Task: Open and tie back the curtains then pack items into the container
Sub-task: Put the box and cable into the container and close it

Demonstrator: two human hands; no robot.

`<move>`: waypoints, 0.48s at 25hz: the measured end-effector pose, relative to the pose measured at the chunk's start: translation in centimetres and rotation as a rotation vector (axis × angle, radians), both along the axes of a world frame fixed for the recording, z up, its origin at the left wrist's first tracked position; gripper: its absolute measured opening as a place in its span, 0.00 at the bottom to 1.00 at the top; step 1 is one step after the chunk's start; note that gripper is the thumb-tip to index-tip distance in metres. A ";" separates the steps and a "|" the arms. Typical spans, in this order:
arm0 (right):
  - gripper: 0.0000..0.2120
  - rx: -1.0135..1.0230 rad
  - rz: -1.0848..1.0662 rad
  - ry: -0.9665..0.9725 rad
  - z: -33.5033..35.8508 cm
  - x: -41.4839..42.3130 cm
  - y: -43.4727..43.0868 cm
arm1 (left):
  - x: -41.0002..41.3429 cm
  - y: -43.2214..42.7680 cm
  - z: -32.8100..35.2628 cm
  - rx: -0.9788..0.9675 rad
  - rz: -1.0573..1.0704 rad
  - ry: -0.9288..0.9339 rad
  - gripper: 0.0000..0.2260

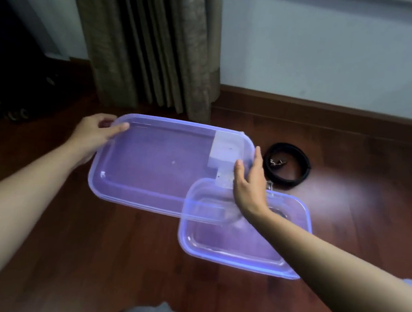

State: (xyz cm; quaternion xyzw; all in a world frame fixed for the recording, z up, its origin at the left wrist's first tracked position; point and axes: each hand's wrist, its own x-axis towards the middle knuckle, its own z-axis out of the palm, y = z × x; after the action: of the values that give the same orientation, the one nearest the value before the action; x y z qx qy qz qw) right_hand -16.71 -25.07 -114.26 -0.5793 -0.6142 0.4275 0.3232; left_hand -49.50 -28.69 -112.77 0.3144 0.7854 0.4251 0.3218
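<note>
Currently my left hand (94, 132) and right hand (247, 182) grip opposite ends of the translucent purple rectangular plastic lid (156, 166), held above the purple plastic container (239, 266) on the floor (114, 260). Packing stage, I judge; next, set lid aside, fetch black coiled cord (288, 147).

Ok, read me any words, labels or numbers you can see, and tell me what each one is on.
No text can be read.
White sticker on the lid: only faint dark specks, too blurred to read.
Container, black coil, curtain: no lettering seen.
</note>
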 end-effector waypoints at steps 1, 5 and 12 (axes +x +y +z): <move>0.28 -0.009 0.024 0.005 -0.4 -2.2 -0.3 | -1.7 -0.9 -0.1 -0.060 0.018 0.064 0.28; 0.26 -0.117 0.024 0.010 -4.1 -10.4 -2.9 | -8.3 -4.7 -2.9 -0.254 0.144 0.258 0.19; 0.28 -0.262 0.025 -0.161 -11.0 -17.7 -4.7 | -12.4 -5.7 -10.1 -0.385 0.050 0.526 0.19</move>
State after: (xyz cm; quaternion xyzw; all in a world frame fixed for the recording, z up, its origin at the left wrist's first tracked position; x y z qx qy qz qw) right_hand -34.41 -29.75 -125.26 -0.6412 -0.5843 0.4601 0.1890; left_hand -61.88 -34.40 -122.83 0.3274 0.9150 0.1809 0.1509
